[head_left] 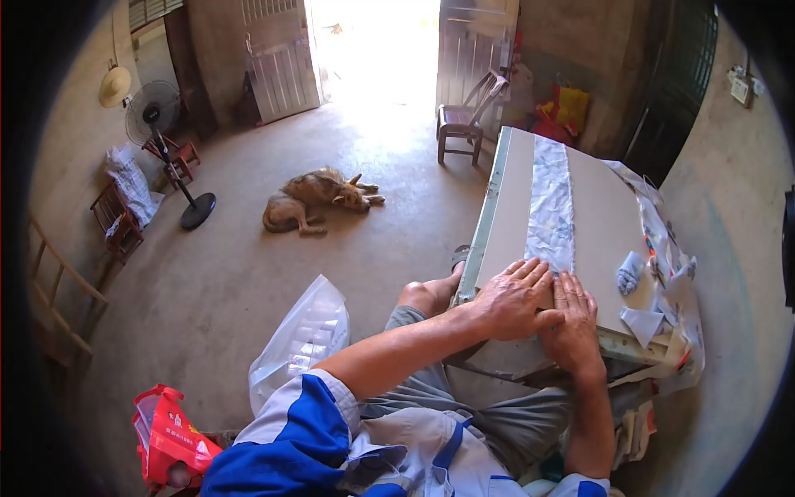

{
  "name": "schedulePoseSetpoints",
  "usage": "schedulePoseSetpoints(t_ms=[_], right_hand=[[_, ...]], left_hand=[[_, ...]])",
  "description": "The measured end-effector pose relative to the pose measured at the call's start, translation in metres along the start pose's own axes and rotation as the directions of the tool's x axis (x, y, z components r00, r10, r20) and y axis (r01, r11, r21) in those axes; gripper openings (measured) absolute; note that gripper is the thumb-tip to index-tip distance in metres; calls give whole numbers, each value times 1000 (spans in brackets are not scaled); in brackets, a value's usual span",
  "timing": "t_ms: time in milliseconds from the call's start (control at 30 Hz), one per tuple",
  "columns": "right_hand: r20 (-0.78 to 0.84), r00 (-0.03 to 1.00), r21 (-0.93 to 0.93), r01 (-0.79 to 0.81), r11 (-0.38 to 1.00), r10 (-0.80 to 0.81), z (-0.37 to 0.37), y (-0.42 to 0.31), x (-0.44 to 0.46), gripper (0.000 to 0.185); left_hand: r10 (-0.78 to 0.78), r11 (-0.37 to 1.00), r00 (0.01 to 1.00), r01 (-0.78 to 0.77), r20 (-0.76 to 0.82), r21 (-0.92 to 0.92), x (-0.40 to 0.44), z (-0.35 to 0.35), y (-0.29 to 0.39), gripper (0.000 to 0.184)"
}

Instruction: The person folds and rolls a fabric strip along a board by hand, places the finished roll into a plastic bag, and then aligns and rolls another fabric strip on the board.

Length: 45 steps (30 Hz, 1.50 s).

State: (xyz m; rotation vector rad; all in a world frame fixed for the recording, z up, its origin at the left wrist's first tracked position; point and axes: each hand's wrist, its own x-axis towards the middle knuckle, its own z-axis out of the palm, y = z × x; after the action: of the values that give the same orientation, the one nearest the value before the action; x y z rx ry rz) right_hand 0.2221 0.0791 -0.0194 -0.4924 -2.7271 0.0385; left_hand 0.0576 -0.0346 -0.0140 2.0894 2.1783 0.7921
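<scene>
A long strip of thin white, wrinkled material (551, 203) lies lengthwise over a pale board (600, 207) on the table. My left hand (515, 300) presses flat on the near end of the strip, fingers stretched out. Close beside it, my right hand (571, 323) also lies flat, its fingers extended forward at the strip's near edge. The two hands touch or nearly touch at the thumbs. Neither holds anything that I can see; the end of the strip beneath the fingers is hidden. Right of my hands sit a rolled grey-white cloth (629, 273) and a small white scrap (642, 325).
Loose wrappings (675, 290) hang along the table's right side. On the floor are a lying dog (319, 199), a standing fan (170, 161), a clear plastic bag with white rolls (302, 331) and a red bag (170, 439). A wooden chair (464, 120) stands near the doorway.
</scene>
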Motion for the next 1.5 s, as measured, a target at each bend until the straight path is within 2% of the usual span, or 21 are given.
schedulePoseSetpoints(t_ms=[67,200,267,367,500,533,633,700,867,1167,1433,1500], right_hand=[[-9,1000,18,4,1000,-3,2,3,-1,82],[7,1000,62,-26,998,25,-5,-3,1,81],[15,1000,79,5,997,-6,-9,3,3,75],[23,998,119,57,991,-60,-20,12,9,61],[31,993,204,103,974,-112,-37,25,24,46],[-48,990,132,141,981,-136,-36,25,26,39],[-76,988,70,141,988,-136,-28,35,32,31],[-152,965,-55,206,977,-212,-24,39,33,21],[-256,924,-105,267,958,-285,-20,39,34,15],[-267,944,-73,181,981,-194,-16,38,29,16],[-303,928,17,231,973,-215,-26,27,23,23],[-309,929,24,221,975,-203,-23,29,23,24]], left_hand=[[4,999,1000,-5,18,52,-2,-4,-1,86],[52,998,997,-49,-57,45,1,-1,-4,71],[119,991,989,-113,-86,75,3,-8,-2,59],[138,990,986,-137,-95,23,7,-17,-1,42],[115,993,963,-109,-245,36,15,0,-14,29],[134,991,951,-124,-278,55,15,2,-17,27],[158,985,945,-130,-287,114,20,6,-25,18],[160,986,950,-139,-268,97,24,7,-29,15],[122,992,977,-118,-173,35,26,-16,-20,23],[128,990,969,-113,-211,82,28,-15,-25,17],[167,986,938,-156,-304,61,14,-15,-21,16],[135,990,940,-139,-313,12,12,-16,-22,18]])
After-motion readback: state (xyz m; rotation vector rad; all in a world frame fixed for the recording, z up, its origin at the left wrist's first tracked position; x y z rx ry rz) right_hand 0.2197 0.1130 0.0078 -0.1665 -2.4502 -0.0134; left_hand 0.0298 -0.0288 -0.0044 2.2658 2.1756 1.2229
